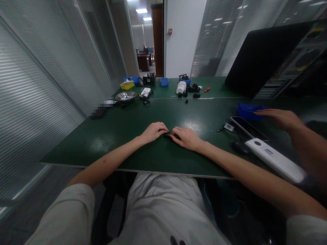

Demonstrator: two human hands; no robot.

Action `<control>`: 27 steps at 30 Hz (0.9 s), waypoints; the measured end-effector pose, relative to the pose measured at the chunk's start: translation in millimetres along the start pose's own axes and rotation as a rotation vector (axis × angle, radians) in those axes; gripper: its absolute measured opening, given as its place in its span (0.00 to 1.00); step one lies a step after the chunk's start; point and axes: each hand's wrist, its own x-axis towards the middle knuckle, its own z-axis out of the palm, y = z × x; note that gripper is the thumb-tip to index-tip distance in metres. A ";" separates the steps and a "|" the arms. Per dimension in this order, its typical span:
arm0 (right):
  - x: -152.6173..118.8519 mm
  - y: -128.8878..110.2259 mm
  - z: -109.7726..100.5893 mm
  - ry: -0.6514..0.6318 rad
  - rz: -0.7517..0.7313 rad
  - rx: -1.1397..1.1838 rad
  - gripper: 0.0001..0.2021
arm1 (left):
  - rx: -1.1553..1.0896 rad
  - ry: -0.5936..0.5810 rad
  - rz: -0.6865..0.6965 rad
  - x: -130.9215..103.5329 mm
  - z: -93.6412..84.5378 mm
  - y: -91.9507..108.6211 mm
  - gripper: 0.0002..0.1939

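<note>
My left hand (153, 132) rests on the green table (133, 149) with its fingers bent and drawn together. Facing it, my right hand (186, 137) has thumb and fingers closed in a pinch. Between the fingertips of both hands sits a small dark piece (167, 135), thin and partly covered by the fingers; its kind is too small to make out. Both forearms lie across the table's near edge.
At right, another person's hand (281, 119) touches a blue basket (249, 111). Nearby lie a phone-like slab (249, 128), a tagged cable (228, 127) and a long white device (276, 158). Farther back stand a metal bowl (126, 96), a yellow basket (127, 85) and a screwdriver (207, 90).
</note>
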 end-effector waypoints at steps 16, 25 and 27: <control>-2.9 -1.1 -9.3 0.187 0.059 0.138 0.13 | 0.016 -0.051 0.094 -11.2 -8.2 18.8 0.10; -2.2 -0.4 -9.9 0.177 0.049 0.127 0.12 | 0.051 -0.092 0.040 -9.5 -6.7 11.9 0.12; -2.4 -0.4 -10.0 0.177 0.044 0.126 0.12 | 0.066 -0.098 0.050 -8.7 -5.4 11.5 0.12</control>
